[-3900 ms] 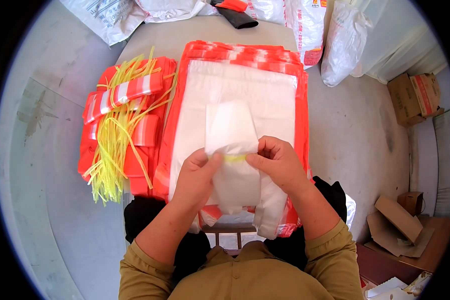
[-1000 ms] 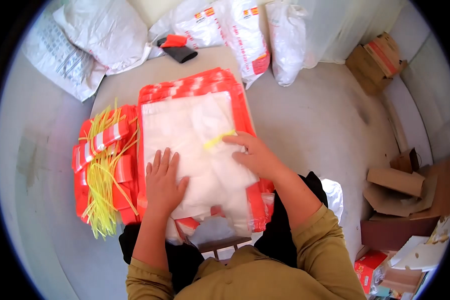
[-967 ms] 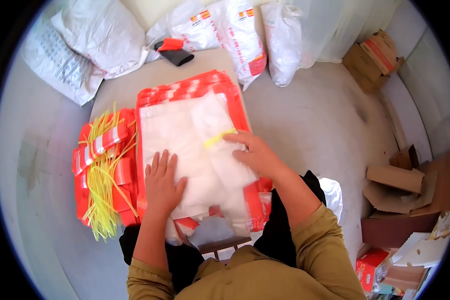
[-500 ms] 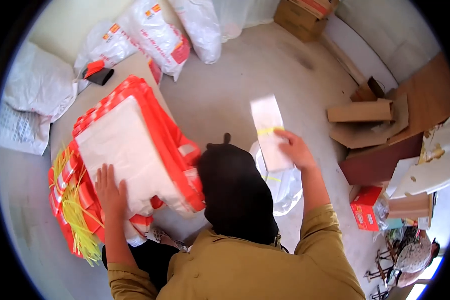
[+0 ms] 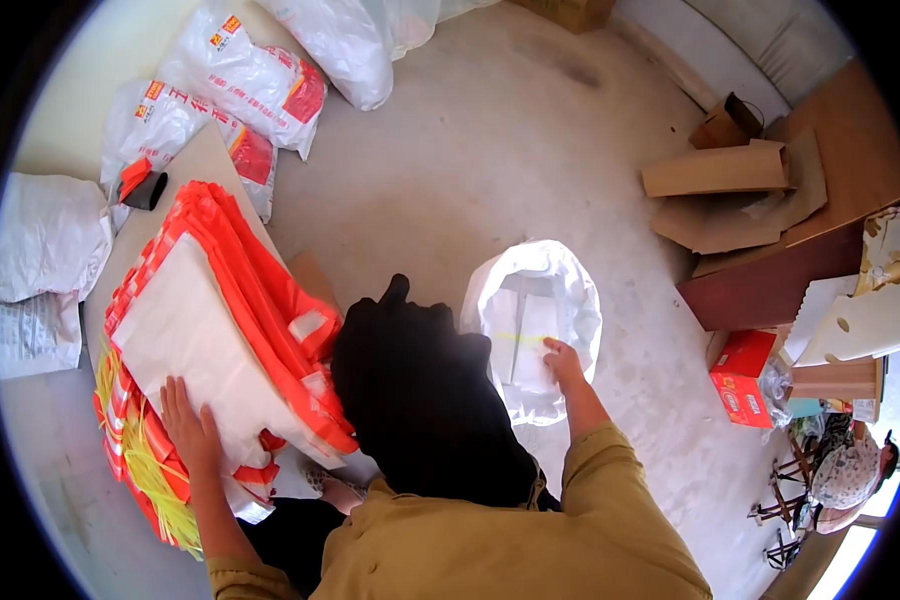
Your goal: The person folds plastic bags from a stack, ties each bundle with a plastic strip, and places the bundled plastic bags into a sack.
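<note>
My left hand (image 5: 192, 430) lies flat with fingers spread on the stack of white plastic bags (image 5: 185, 325), which rests on red bags (image 5: 245, 260). Inside the open white sack (image 5: 482, 290) on the floor, my right hand (image 5: 562, 362) pinches a folded white bundle (image 5: 538, 350) at its yellow band. Another white bundle (image 5: 505, 350) lies beside it in the sack. Yellow ties (image 5: 155, 480) lie over folded red bags at the left of the stack.
Filled white sacks (image 5: 255, 90) stand behind the table (image 5: 215, 165). A black and red item (image 5: 142, 188) lies on its far part. At the right are an open cardboard box (image 5: 725, 170) and a red box (image 5: 742, 385). Another person (image 5: 845, 475) is at the lower right.
The view has turned right. My right hand has carried the banded bundle from the stack, off to the right and down into the sack. My left hand has stayed flat on the stack.
</note>
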The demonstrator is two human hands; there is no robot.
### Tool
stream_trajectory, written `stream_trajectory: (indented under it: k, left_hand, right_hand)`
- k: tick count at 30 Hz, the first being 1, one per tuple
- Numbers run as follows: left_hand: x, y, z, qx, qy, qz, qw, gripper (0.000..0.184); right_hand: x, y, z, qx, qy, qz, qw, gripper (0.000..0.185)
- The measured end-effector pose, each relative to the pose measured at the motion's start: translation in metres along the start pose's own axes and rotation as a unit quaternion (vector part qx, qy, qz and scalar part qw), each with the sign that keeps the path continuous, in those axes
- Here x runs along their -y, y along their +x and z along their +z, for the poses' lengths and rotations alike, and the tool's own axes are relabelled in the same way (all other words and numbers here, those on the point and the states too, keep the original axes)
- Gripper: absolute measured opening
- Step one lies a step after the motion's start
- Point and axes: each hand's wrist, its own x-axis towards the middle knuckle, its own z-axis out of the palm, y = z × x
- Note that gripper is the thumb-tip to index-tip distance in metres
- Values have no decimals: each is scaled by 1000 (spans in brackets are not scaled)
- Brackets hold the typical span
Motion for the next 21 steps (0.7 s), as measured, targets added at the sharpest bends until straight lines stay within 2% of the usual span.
stream_trajectory:
  k: [2,5,8,14,20,21]
  left_hand:
    - [0,0,1,1,5,1,1000,66]
    - [-1,0,0,3,14,3,1000,66]
    - [0,1,1,3,17,6,1000,66]
    - [1,1,0,1,29,13,999,66]
    - [-2,2,-2,2,25,10,1000,65]
    - [-3,2,-2,2,26,9,1000,65]
  right_hand:
    - [-3,29,7,-29,0,-39,999,53]
    - [-1,37,17,-62,40,-21,997,49]
    - [-62,65,19,-73,2,46,996,47]
    - [-55,45,34,-130,84,98,983,47]
    - [-61,60,34,-190,13,-32,981,43]
    - [-54,54,30,-174,6,-1,985,43]
